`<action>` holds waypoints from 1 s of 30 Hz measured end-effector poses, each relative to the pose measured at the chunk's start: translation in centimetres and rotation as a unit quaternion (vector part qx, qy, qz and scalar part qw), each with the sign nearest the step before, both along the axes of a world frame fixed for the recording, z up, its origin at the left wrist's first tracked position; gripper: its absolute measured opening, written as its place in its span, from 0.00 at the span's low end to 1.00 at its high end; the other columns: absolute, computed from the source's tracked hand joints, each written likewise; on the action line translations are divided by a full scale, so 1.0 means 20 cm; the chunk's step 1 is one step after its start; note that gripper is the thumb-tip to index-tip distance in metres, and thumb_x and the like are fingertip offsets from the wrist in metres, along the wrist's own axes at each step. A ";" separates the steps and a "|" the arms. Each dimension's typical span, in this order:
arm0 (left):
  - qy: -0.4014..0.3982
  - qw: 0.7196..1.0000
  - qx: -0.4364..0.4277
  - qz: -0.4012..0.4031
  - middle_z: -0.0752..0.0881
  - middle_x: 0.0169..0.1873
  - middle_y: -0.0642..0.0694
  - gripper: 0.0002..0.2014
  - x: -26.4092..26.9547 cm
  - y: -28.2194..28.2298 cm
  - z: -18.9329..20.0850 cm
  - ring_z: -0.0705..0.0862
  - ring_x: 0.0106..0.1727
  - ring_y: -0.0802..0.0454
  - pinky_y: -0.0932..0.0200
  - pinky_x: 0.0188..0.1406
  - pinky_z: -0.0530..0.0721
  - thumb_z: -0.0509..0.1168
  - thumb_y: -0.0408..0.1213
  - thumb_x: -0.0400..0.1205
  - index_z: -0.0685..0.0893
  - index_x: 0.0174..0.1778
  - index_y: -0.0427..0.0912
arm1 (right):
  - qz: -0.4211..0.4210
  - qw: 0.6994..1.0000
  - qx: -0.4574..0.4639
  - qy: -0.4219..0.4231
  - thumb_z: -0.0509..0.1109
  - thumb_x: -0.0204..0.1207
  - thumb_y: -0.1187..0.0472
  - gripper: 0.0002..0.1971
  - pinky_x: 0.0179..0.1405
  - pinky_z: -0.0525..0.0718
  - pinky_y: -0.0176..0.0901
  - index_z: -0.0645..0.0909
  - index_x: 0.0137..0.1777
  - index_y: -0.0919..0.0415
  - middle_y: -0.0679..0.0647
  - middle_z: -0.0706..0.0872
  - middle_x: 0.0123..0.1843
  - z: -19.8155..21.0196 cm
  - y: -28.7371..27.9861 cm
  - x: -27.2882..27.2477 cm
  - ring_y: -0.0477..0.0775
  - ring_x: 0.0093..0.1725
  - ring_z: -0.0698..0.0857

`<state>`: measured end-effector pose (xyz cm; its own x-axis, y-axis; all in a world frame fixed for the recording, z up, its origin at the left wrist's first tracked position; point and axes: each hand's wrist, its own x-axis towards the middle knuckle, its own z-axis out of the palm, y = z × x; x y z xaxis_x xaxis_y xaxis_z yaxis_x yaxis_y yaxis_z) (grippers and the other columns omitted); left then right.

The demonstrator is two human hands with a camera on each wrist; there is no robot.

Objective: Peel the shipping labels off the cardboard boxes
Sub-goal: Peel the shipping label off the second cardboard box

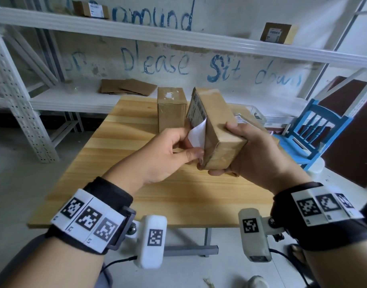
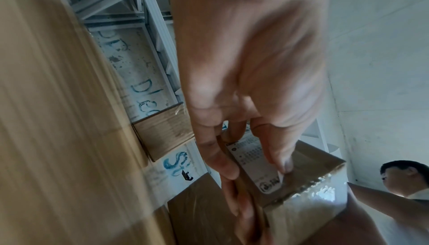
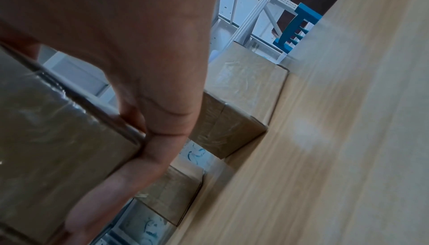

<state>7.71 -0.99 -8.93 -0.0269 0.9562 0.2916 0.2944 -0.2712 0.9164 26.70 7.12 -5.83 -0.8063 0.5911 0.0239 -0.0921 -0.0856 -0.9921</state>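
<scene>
Peeling underway: left hand (image 1: 168, 150) pinched label (image 1: 196, 121) | right hand (image 1: 255, 150) gripped box (image 1: 215, 125) beside it | next: steady pull needed.

- Head view: even, soft daylight; straight shelf rails bow toward the frame edges.
- Wrist views: dimmer, bluish cast; table (image 3: 336, 138) streaked with motion blur; tape glare on held box (image 2: 320, 192).
</scene>
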 end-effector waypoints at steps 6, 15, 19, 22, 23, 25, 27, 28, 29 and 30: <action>0.007 1.000 0.001 0.007 0.90 0.47 0.36 0.07 -0.01 -0.01 0.01 0.87 0.44 0.64 0.64 0.48 0.84 0.72 0.47 0.72 0.83 0.37 0.50 | 0.006 1.000 -0.005 -0.003 0.61 0.78 0.46 0.23 0.40 0.88 0.53 0.91 0.58 0.60 0.68 0.90 0.51 -0.01 0.01 -0.01 0.71 0.46 0.90; 0.034 0.999 -0.007 0.013 0.89 0.39 0.53 0.07 -0.02 -0.02 0.01 0.87 0.44 0.65 0.56 0.56 0.83 0.72 0.48 0.73 0.82 0.36 0.51 | 0.009 1.000 -0.011 -0.013 0.61 0.79 0.47 0.24 0.40 0.89 0.53 0.90 0.59 0.62 0.70 0.90 0.51 -0.01 0.01 0.00 0.72 0.47 0.90; 0.054 0.998 -0.018 0.017 0.88 0.36 0.56 0.08 -0.03 -0.01 0.01 0.86 0.44 0.67 0.58 0.55 0.82 0.73 0.40 0.80 0.83 0.37 0.49 | 0.016 1.000 -0.015 -0.019 0.60 0.79 0.47 0.24 0.41 0.90 0.53 0.90 0.60 0.63 0.70 0.90 0.52 -0.01 0.02 0.00 0.72 0.47 0.90; 0.064 0.998 -0.011 0.019 0.88 0.34 0.61 0.08 -0.04 -0.01 0.01 0.86 0.45 0.67 0.57 0.55 0.81 0.73 0.45 0.77 0.83 0.37 0.48 | 0.019 0.999 -0.021 -0.021 0.61 0.79 0.47 0.25 0.42 0.90 0.54 0.90 0.61 0.64 0.71 0.90 0.53 -0.01 0.02 0.00 0.73 0.49 0.90; 0.060 0.998 -0.003 0.020 0.88 0.34 0.61 0.09 -0.04 -0.01 0.01 0.86 0.45 0.66 0.57 0.54 0.80 0.73 0.48 0.76 0.83 0.37 0.47 | 0.019 0.999 -0.023 -0.020 0.61 0.79 0.47 0.25 0.43 0.90 0.54 0.90 0.61 0.64 0.71 0.90 0.54 0.00 0.02 0.01 0.74 0.49 0.90; 0.050 0.998 0.012 0.022 0.88 0.34 0.61 0.12 -0.03 -0.01 0.00 0.86 0.44 0.65 0.58 0.53 0.79 0.72 0.49 0.74 0.82 0.37 0.44 | 0.018 0.999 -0.022 -0.018 0.61 0.79 0.47 0.25 0.43 0.90 0.54 0.89 0.62 0.64 0.70 0.90 0.54 0.00 0.02 0.01 0.73 0.50 0.90; 0.054 0.998 0.016 0.021 0.88 0.34 0.63 0.11 -0.03 0.00 -0.01 0.86 0.44 0.66 0.59 0.52 0.79 0.73 0.46 0.76 0.82 0.37 0.42 | 0.017 0.999 -0.020 -0.019 0.61 0.79 0.47 0.25 0.43 0.90 0.54 0.89 0.63 0.63 0.70 0.90 0.55 0.00 0.02 0.01 0.73 0.50 0.89; 0.059 0.998 0.014 0.021 0.88 0.34 0.63 0.10 -0.03 0.00 -0.01 0.86 0.44 0.65 0.59 0.51 0.79 0.73 0.43 0.78 0.82 0.37 0.42 | 0.015 0.999 -0.020 -0.022 0.61 0.79 0.47 0.25 0.43 0.90 0.54 0.90 0.62 0.63 0.70 0.90 0.54 0.00 0.02 0.01 0.73 0.50 0.90; 0.065 0.998 0.010 0.021 0.87 0.33 0.62 0.09 -0.04 0.01 -0.02 0.85 0.43 0.65 0.59 0.50 0.79 0.74 0.41 0.79 0.82 0.37 0.43 | 0.014 0.999 -0.019 -0.025 0.62 0.78 0.47 0.25 0.43 0.90 0.54 0.90 0.61 0.63 0.70 0.90 0.54 0.00 0.02 0.01 0.73 0.49 0.90; 0.070 0.997 0.006 0.021 0.86 0.32 0.62 0.09 -0.04 0.01 -0.02 0.84 0.41 0.64 0.60 0.48 0.79 0.74 0.39 0.80 0.82 0.36 0.45 | 0.013 0.999 -0.019 -0.027 0.62 0.78 0.47 0.24 0.43 0.90 0.54 0.90 0.61 0.62 0.70 0.90 0.54 -0.01 0.02 0.01 0.74 0.49 0.90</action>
<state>6.92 -0.87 -9.33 -0.0240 0.9513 0.3072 0.4310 -0.2674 0.8618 26.99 7.60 -5.95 -0.8207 0.5697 -0.0430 -0.0353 -0.1257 -0.9914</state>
